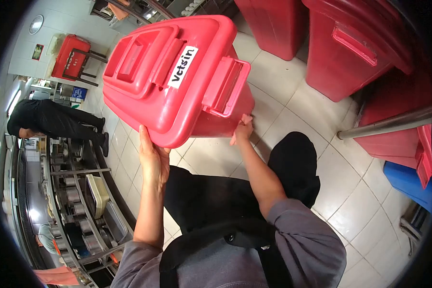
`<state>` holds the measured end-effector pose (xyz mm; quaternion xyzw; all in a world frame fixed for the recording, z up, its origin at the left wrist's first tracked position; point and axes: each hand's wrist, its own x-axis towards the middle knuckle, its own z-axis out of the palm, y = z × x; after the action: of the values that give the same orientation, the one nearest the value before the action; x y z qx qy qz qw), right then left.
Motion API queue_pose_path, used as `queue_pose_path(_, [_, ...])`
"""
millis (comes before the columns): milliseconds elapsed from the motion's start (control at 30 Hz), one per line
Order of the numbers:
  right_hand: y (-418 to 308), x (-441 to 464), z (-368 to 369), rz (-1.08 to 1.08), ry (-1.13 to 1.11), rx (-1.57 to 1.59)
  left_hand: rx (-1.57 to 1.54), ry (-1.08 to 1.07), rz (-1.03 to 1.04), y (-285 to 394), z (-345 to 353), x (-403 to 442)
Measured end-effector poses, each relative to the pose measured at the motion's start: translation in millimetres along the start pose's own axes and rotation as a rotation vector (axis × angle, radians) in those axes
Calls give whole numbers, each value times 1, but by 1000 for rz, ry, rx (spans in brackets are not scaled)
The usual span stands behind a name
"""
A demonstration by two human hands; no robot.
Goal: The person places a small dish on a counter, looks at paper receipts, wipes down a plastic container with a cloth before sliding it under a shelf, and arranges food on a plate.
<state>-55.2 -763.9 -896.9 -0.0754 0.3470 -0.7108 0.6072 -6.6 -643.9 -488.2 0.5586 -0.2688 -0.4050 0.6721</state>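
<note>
A large red lidded bin (187,110) with a white label reading "Vetsin" fills the upper middle of the head view, tilted over the tiled floor. My left hand (153,161) is against the near left edge of its lid, thumb up along the rim, the other fingers mostly hidden beneath. Lower on the bin's right side is my right hand (244,129), its fingers closed on a pink cloth that touches the bin wall. A pink latch (230,89) sticks out from the bin just above that hand.
More red bins (331,62) stand at the upper right, near a metal bar (389,122) and a blue container (410,185). Metal shelves (81,170) with pots run down the left. Another person (57,117) in black stands beyond them.
</note>
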Motion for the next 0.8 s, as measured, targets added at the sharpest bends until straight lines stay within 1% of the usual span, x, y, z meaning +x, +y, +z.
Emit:
queue_pose_path(67, [-39, -38, 41, -157, -96, -531, -27, -9, -62, 1, -5, -2])
queue_pose_path(167, [-199, -135, 160, -527, -287, -547, -37, -43, -65, -1, 3, -2])
queue_pose_path(200, [-194, -137, 157, -583, -292, -517, -39, -45, -69, -3, 4, -4])
queue_pose_path(267, [-157, -117, 115, -570, -217, -668, -52, -49, -29, -2, 8, -4])
queue_pose_path(333, [-87, -90, 41, -657, -80, -1081, -50, -55, -26, -3, 4, -3])
queue_pose_path(367, [-61, -81, 16, -535, -48, -1065, -48, -69, -30, -4, 4, -2])
queue_pose_path(400, [-57, -83, 16, -419, -53, -967, -49, -76, -23, -2, 5, -2])
queue_pose_path(433, [-67, -90, 33, -348, -83, -850, -50, -73, -19, -2, 5, -2])
queue_pose_path(467, [-95, -106, 58, -316, -139, -753, -46, -63, -27, -3, 4, -3])
queue_pose_path(500, [-131, -127, 89, -346, -215, -684, -47, -64, -32, -3, 5, -2])
queue_pose_path(533, [-169, -152, 120, -444, -316, -660, -46, -63, -18, -4, 7, -2])
queue_pose_path(567, [-199, -172, 142, -591, -428, -674, -42, -56, -8, -5, 8, -4])
queue_pose_path(600, [-202, -182, 148, -677, -483, -686, -42, -48, -17, -7, 7, -5])
queue_pose_path(667, [-153, -174, 115, -725, -472, -693, -44, -46, -14, -4, 5, -5])
queue_pose_path(733, [-121, -162, 83, -455, -204, -720, -44, -34, -10, -2, 4, -5])
queue_pose_path(767, [-95, -143, 56, -65, -118, -542, -46, -41, -26, -1, 2, -5])
queue_pose_path(800, [-49, -114, 16, 95, -41, -436, -52, -51, -47, -2, 2, -6])
